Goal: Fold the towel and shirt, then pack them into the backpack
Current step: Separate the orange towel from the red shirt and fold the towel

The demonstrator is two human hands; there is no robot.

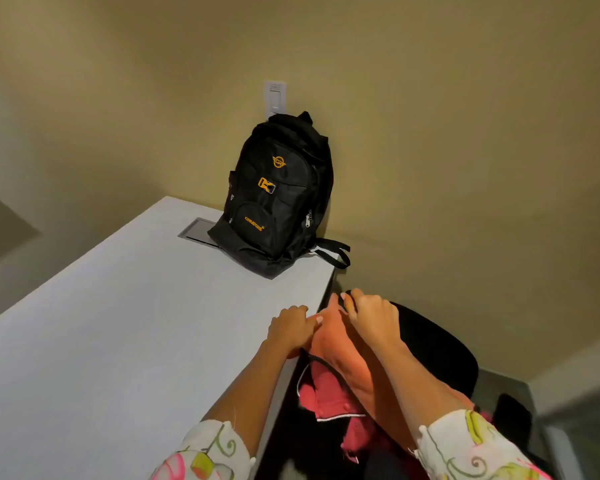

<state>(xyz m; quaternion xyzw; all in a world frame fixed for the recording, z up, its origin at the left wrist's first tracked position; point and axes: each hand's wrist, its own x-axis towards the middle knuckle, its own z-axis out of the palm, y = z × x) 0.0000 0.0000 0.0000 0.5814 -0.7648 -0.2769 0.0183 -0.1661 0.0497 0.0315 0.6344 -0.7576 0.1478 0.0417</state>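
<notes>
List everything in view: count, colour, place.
backpack: 1, black with orange logos, upright at table's far corner
table: 1, white, left
hatch: 1, grey, in tabletop left of backpack
wall plate: 1, white, above backpack
towel: 1, orange, table's right edge
shirt: 1, pink, white trim, below towel
chair: 1, black, right of table
left hand: 1, grips towel
right hand: 1, fingers pinch towel
</notes>
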